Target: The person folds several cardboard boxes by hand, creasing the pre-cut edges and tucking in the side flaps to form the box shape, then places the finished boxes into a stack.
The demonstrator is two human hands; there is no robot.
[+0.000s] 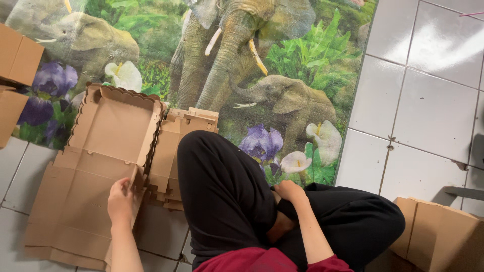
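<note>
A half-folded carton [108,136] lies on flat cardboard blanks [65,201], left of the legs [227,196].

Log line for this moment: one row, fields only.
left hand: grips flap of half-folded brown cardboard box | right hand: rests on black-trousered leg, empty | flat cardboard stack: beside box | floor: elephant-print mat

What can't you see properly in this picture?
- The stack of flat cardboard, head view: the raised knee covers its right side.
- The right hand, head view: its fingers tuck between the legs, so whether they hold anything cannot be told.
- The brown boxes at the left, head view: cut off by the picture edge.
- The left hand, head view: its fingertips are behind a flap of the half-folded box.
</note>
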